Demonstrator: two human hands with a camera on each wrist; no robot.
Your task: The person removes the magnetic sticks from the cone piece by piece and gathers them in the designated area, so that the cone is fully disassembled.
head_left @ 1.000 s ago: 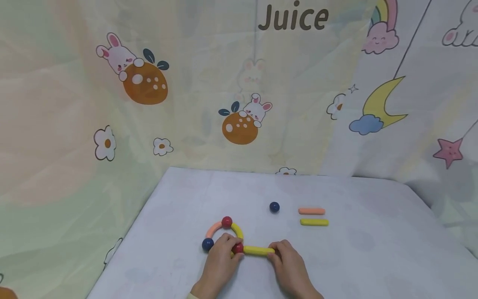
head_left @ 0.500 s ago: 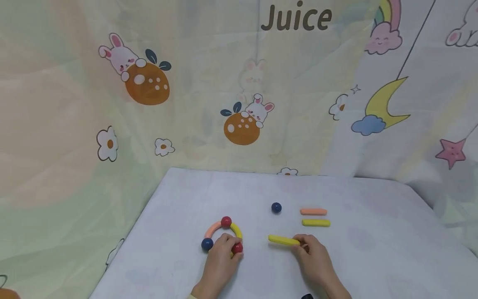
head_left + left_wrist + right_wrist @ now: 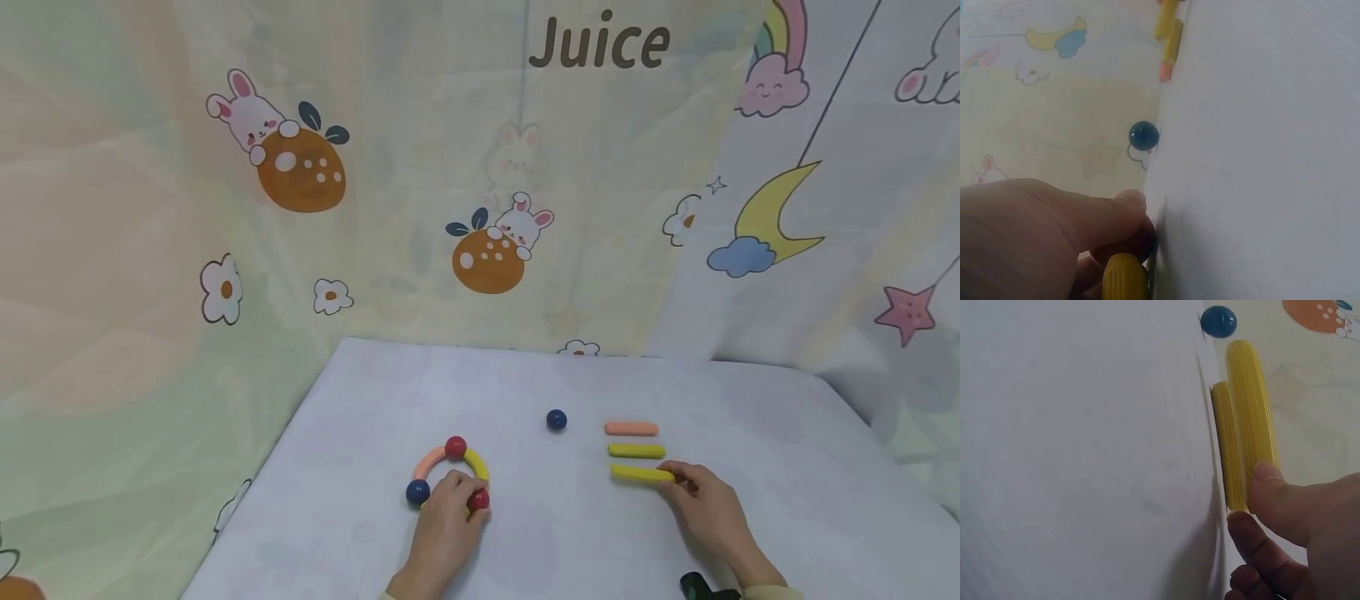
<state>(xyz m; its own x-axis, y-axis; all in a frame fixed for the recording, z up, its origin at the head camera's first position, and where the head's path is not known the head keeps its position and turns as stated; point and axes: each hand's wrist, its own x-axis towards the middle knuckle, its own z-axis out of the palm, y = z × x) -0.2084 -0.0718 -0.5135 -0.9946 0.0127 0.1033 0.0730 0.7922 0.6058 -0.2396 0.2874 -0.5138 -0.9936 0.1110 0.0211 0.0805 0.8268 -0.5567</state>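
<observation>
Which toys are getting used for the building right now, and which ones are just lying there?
Being used:
the ring of balls and curved sticks, its red ball pinched by the left fingers
the straight yellow stick in the right fingers

Just lying there, perhaps spares:
the loose blue ball
the peach stick
the other yellow stick

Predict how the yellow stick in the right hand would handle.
The yellow stick looks stiff: held near one end by the right hand, it shows no sag. Its lengthwise ridges probably aid grip and may hinder rolling.
</observation>
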